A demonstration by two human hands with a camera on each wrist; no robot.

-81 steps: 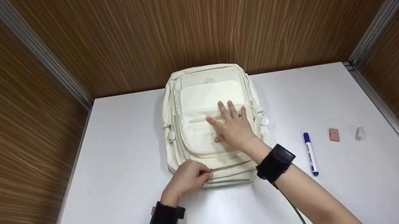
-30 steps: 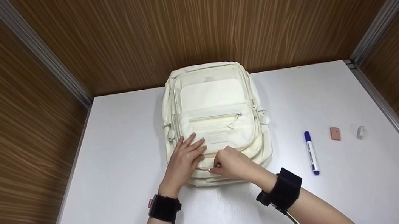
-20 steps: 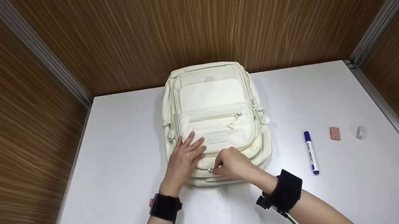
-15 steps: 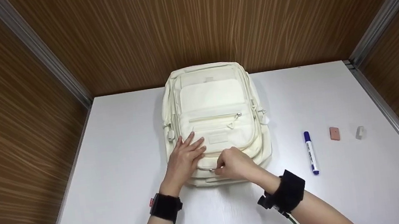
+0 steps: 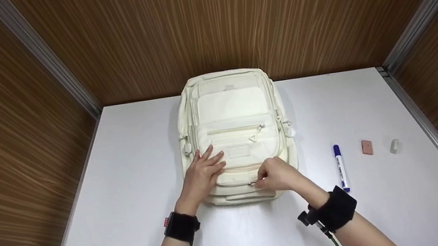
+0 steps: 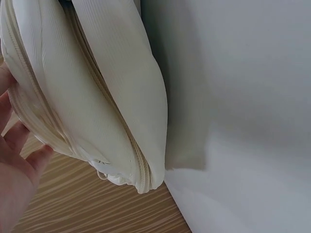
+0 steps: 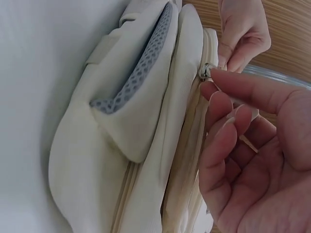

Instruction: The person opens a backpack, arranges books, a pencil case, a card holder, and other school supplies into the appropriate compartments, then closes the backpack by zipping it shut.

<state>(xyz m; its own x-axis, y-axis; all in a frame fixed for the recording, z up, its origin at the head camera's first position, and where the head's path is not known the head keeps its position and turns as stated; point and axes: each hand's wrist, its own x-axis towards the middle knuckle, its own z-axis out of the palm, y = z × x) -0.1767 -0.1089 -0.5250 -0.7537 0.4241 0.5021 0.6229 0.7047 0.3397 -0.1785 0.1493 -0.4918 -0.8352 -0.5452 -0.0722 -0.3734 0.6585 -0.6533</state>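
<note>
Cream fabric fills the middle of the head view: a backpack [image 5: 237, 133] lies flat on a white table [image 5: 130, 217], its far end against the wooden wall [image 5: 207, 28]. The left hand [image 5: 202, 177] rests on the backpack's near-left part, fingers straight and spread, pressing the cloth down. The right hand [image 5: 277, 174] is at the backpack's near edge, thumb and forefinger pinching a small metal zipper pull [image 5: 251, 183]. To the right of the backpack, well apart from it, lie a blue marker [image 5: 341, 168], then a small brown block [image 5: 367, 147] and a small pale block [image 5: 395, 145] farther right.

In the left wrist view the backpack [image 6: 97, 97] shows from its side, zipper seams running along it; the left hand's fingers [image 6: 19, 150] lie against its face, uncurled.

In the right wrist view the right hand's fingertips [image 7: 218, 80] close on the zipper pull [image 7: 206, 71] at the backpack's [image 7: 146, 121] seam, beside a grey mesh panel [image 7: 141, 73]; the left hand [image 7: 243, 34] is just beyond the pull.

The pinch on the pull looks slight, so the metal tab could slip out if tugged sharply. If the left hand's press eases, the soft backpack may bunch and drag with the pull, and the slider could jam where the seam curves at the corner.
</note>
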